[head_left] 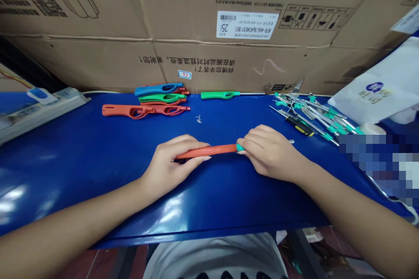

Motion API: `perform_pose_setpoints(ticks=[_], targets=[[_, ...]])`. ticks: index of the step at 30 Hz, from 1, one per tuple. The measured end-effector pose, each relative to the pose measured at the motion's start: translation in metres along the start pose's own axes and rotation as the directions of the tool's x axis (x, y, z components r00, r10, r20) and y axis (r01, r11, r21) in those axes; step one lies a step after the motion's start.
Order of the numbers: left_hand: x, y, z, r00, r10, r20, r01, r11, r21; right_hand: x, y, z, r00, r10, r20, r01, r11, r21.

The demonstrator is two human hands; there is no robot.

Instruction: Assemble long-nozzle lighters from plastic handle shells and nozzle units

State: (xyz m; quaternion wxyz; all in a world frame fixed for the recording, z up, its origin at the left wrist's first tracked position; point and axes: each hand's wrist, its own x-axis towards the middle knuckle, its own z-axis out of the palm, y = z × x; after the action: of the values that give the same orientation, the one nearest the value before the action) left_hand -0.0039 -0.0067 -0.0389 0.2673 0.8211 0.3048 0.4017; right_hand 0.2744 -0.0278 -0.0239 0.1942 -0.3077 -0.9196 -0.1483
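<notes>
Orange handle (223, 150): held above the tabletop (81, 161), spanning both hands. Long axis runs left to right, rising slightly rightward. Left end hidden in the left hand (178, 159), whose fingers and thumb pinch it closely. Right end meets a teal collar (240, 147), mostly covered by the right hand (270, 152), its fingers curled tightly around it. A metal tip (291, 141) shows past that hand; the length between is concealed.

Beyond the left fingers: coloured handles (160, 98), overlapping, count unclear. Beyond the gap between hands: green handle (216, 95) with rod pointing right. Beyond the right fingers: tangled metal rods (322, 115) and a black-yellow tool (299, 126), partly buried. Cardboard (183, 22) walls the far side. Right of the right fingers, pixelation obscures the area; white bag (379, 87) cut off.
</notes>
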Motion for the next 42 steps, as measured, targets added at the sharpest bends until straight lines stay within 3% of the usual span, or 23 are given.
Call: perform_pose_setpoints(ticks=[3,5,6,8,10,12,14,16,19,22,24,29,31,37,42], targets=[[0.003,-0.001,0.001,0.996,-0.079,0.042,0.08,0.996,-0.031,0.001,0.001,-0.003,0.992,0.079,0.103,-0.085,0.995,0.058],[0.007,0.0,0.003,0.968,-0.237,0.088,0.247,0.961,-0.122,0.002,0.001,-0.007,0.956,0.182,0.23,-0.204,0.976,0.076],[0.01,0.0,0.003,0.932,-0.342,0.12,0.36,0.911,-0.2,0.003,0.001,-0.009,0.928,0.231,0.292,-0.263,0.962,0.073],[0.015,0.001,0.003,0.82,-0.537,0.196,0.567,0.72,-0.4,0.004,0.001,-0.011,0.873,0.3,0.385,-0.345,0.937,0.053],[0.019,0.001,0.002,0.708,-0.65,0.276,0.666,0.485,-0.566,0.005,0.0,-0.012,0.837,0.329,0.438,-0.385,0.922,0.042],[0.021,-0.001,0.0,0.648,-0.696,0.31,0.673,0.333,-0.661,0.004,0.0,-0.011,0.818,0.348,0.457,-0.415,0.908,0.051],[0.022,-0.004,-0.001,0.634,-0.705,0.318,0.66,0.28,-0.697,0.003,0.001,-0.008,0.82,0.365,0.44,-0.436,0.897,0.069],[0.02,-0.007,-0.002,0.666,-0.681,0.304,0.646,0.323,-0.692,0.001,0.003,-0.006,0.842,0.379,0.383,-0.438,0.896,0.077],[0.015,-0.012,-0.001,0.792,-0.552,0.262,0.594,0.594,-0.543,-0.002,0.009,-0.004,0.856,0.418,0.303,-0.452,0.891,0.049],[0.01,-0.015,0.001,0.915,-0.34,0.218,0.391,0.881,-0.267,-0.004,0.015,-0.002,0.838,0.452,0.304,-0.479,0.878,0.014],[0.007,-0.016,0.001,0.952,-0.224,0.208,0.253,0.96,-0.121,-0.005,0.018,-0.001,0.833,0.445,0.329,-0.475,0.88,0.01],[0.007,-0.015,-0.001,0.978,-0.049,0.205,0.029,0.995,0.099,-0.003,0.021,0.001,0.813,0.451,0.368,-0.492,0.871,0.02],[0.007,-0.014,-0.003,0.98,-0.039,0.197,0.008,0.988,0.152,-0.002,0.023,-0.001,0.819,0.434,0.375,-0.485,0.873,0.05],[0.007,-0.008,-0.009,0.967,-0.044,0.25,-0.03,0.958,0.285,-0.003,0.03,-0.009,0.884,0.227,0.408,-0.363,0.884,0.294],[0.008,-0.008,-0.016,0.967,-0.039,0.254,-0.051,0.939,0.34,-0.006,0.038,-0.004,0.876,0.353,0.329,-0.429,0.881,0.197]])
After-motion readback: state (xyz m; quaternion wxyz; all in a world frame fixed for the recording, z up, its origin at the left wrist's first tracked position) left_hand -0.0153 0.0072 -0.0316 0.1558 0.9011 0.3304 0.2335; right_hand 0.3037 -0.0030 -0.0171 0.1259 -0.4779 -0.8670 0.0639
